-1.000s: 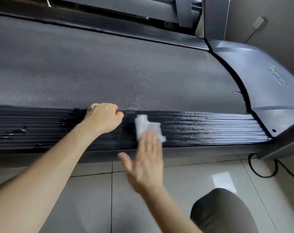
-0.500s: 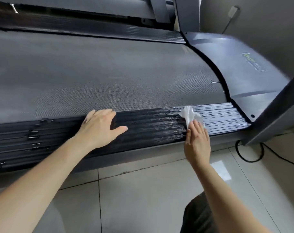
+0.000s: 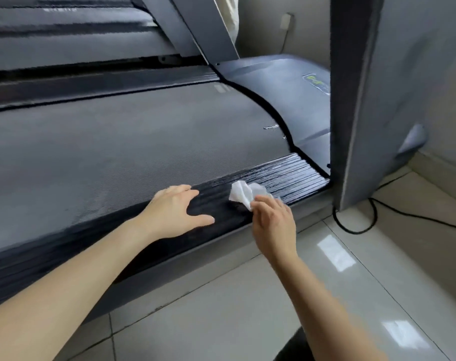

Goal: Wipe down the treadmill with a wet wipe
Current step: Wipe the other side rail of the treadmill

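Note:
The treadmill fills the upper left, with its grey running belt (image 3: 122, 142) and a black ribbed side rail (image 3: 281, 175) along the near edge. The rail shines wet near its right end. My left hand (image 3: 175, 211) rests flat on the rail, fingers spread and straight. Just to its right, my right hand (image 3: 272, 222) pinches a crumpled white wet wipe (image 3: 244, 192) and holds it against the rail.
A grey upright post (image 3: 352, 105) of the treadmill stands at the right, beside the grey motor cover (image 3: 286, 92). A black cable (image 3: 372, 217) loops over the tiled floor (image 3: 247, 295) by the post's foot. A second treadmill deck lies behind. My knee shows at the bottom edge.
My right hand swept the wipe rightward along the rail, then drew it slightly back and now pinches it. My left hand opened from a loose fist and lies flat. The view shifted right.

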### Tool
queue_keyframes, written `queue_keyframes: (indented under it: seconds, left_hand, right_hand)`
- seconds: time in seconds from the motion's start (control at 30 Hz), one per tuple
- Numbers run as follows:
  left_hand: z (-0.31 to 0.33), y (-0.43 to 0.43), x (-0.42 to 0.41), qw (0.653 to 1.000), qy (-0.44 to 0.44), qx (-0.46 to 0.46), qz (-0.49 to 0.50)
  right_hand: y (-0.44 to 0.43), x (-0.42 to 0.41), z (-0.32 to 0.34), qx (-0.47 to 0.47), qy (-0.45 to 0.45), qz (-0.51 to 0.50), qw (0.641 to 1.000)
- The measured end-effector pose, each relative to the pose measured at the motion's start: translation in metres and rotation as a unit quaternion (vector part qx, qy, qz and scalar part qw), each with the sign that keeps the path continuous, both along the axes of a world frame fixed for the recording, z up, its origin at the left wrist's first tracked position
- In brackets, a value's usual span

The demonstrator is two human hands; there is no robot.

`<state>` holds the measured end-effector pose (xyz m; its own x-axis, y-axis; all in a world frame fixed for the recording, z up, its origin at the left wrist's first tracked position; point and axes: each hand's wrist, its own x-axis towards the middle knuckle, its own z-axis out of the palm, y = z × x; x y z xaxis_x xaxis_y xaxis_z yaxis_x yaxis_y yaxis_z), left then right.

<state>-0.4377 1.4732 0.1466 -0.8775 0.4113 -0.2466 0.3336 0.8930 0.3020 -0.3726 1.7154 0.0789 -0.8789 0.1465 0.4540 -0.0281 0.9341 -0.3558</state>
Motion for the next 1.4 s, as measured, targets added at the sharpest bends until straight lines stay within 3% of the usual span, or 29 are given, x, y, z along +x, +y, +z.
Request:
queue_keyframes:
  seconds: [0.13, 0.2, 0.37, 0.43, 0.53, 0.63, 0.77, 0.8, 0.9, 1.03, 1.17, 1.23, 1.33, 1.4]
  left_hand:
    - [0.001, 0.038, -0.017, 0.996, -0.031, -0.076, -0.032]
    - [0.002, 0.053, -0.022, 0.994, -0.037, -0.098, -0.039]
    - [0.011, 0.069, -0.028, 0.990, -0.048, -0.132, -0.018]
    - [0.013, 0.072, -0.028, 0.988, -0.050, -0.143, -0.017]
    - [0.016, 0.076, -0.030, 0.985, -0.081, -0.151, -0.008]
    - [0.015, 0.077, -0.030, 0.985, -0.089, -0.150, -0.001]
    - [0.017, 0.080, -0.032, 0.982, -0.101, -0.162, -0.004]
    - [0.018, 0.080, -0.032, 0.981, -0.107, -0.160, 0.000]
    - [0.017, 0.081, -0.032, 0.983, -0.107, -0.152, 0.010]
    - [0.014, 0.080, -0.035, 0.982, -0.112, -0.152, 0.019]
    - [0.013, 0.080, -0.037, 0.982, -0.123, -0.139, 0.023]
    - [0.014, 0.080, -0.036, 0.983, -0.129, -0.130, 0.025]
    - [0.016, 0.081, -0.033, 0.984, -0.129, -0.121, 0.022]
    - [0.017, 0.083, -0.032, 0.984, -0.130, -0.118, 0.022]
  right_hand:
    - [0.066, -0.032, 0.001, 0.013, -0.053, -0.160, 0.986]
    - [0.066, -0.040, -0.006, -0.028, -0.039, -0.227, 0.973]
    - [-0.018, -0.022, -0.029, -0.077, 0.079, -0.165, 0.980]
    - [-0.013, -0.024, -0.023, -0.135, 0.122, -0.194, 0.964]
    - [0.019, -0.029, -0.011, -0.283, 0.154, -0.333, 0.886]
    - [0.051, -0.043, 0.003, -0.455, 0.171, -0.367, 0.793]
    - [0.119, -0.076, -0.014, -0.683, 0.223, -0.391, 0.576]
    - [0.132, -0.081, -0.019, -0.705, 0.232, -0.385, 0.549]
    - [0.154, -0.086, -0.027, -0.695, 0.217, -0.390, 0.563]
    - [0.159, -0.091, -0.054, -0.721, 0.242, -0.367, 0.535]
    - [0.109, -0.077, -0.086, -0.709, 0.197, -0.362, 0.572]
    - [0.092, -0.064, -0.107, -0.734, 0.172, -0.330, 0.568]
    - [0.132, -0.075, -0.113, -0.740, 0.133, -0.326, 0.573]
    - [0.175, -0.092, -0.102, -0.734, 0.194, -0.344, 0.552]
